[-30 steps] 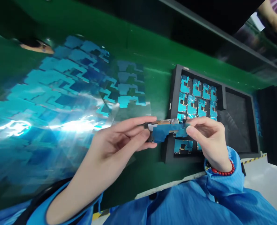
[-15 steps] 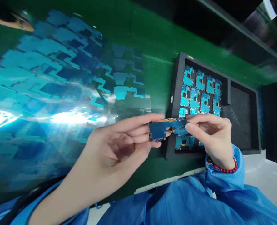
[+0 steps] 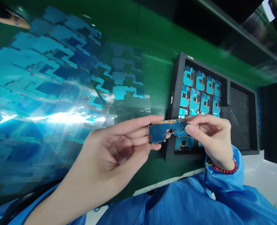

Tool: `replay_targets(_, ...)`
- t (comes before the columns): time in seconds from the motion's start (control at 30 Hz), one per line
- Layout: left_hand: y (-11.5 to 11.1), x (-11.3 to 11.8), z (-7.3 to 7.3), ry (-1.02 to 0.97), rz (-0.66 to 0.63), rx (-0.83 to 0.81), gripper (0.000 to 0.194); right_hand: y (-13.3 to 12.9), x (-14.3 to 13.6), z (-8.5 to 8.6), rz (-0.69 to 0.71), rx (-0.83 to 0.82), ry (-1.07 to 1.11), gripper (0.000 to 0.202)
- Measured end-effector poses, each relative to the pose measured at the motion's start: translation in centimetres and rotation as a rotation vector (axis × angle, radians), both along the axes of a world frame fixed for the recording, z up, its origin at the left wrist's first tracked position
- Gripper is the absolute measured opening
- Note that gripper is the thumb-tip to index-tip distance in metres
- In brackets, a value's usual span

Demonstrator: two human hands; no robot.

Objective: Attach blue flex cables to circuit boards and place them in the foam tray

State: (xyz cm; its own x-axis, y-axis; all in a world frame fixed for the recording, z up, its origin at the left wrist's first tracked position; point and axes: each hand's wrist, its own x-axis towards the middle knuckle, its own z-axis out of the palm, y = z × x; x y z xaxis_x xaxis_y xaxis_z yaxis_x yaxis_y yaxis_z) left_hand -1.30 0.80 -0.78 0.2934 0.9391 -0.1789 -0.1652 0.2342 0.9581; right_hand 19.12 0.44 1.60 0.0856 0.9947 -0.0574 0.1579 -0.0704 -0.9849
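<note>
Circuit board: I see the small, flat circuit board (image 3: 158, 131) with blue film over its face, held up between both hands, in front of the tray's near left side and lying in neither compartment.
Left hand (image 3: 119, 145): my fingers are closed around the board's left end, one along the top edge, others behind it, the thumb at the lower left corner.
Right hand (image 3: 210, 134): I have the thumb and forefinger together, pinching the board's right end; the remaining fingers are curled.
Black tray: the thick-walled, matte black tray (image 3: 175, 81) sits beyond the hands and to the right, split by a divider.
Tray's left compartment: rows of blue-covered boards (image 3: 194, 98) lie in it, the nearest ones partly hidden by my right hand.
Blue film pieces: many flat, stepped cut-outs of shiny blue film (image 3: 56, 62) spread over the left, with a short column on a clear sheet (image 3: 140, 106) between them and the tray.
Worktop: it is a glossy green surface (image 3: 155, 72) under everything, with bright glare at the left.
Right wrist: I make out a red bead bracelet (image 3: 225, 171) beside a loose blue fabric sleeve (image 3: 236, 173).
</note>
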Motion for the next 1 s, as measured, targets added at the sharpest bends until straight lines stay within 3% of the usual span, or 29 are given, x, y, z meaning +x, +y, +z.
replay_targets(0.6,0.1,0.0,-0.2,0.04,0.029,-0.003,0.046,0.1,-0.1,-0.1,0.027,0.003,0.044,0.023)
replay_targets(0.73,0.0,0.3,0.2,0.039,0.04,-0.012,0.045,0.1,-0.1,0.0,0.029,0.004,0.044,0.022)
replay_targets(0.87,-0.3,0.6,0.9,0.067,0.149,-0.106,0.038,0.2,-0.2,0.0,0.028,0.007,0.034,0.02)
replay_targets(1.0,-0.4,0.8,1.2,0.062,0.125,-0.118,0.037,0.1,-0.2,0.0,0.019,0.008,0.016,0.015)
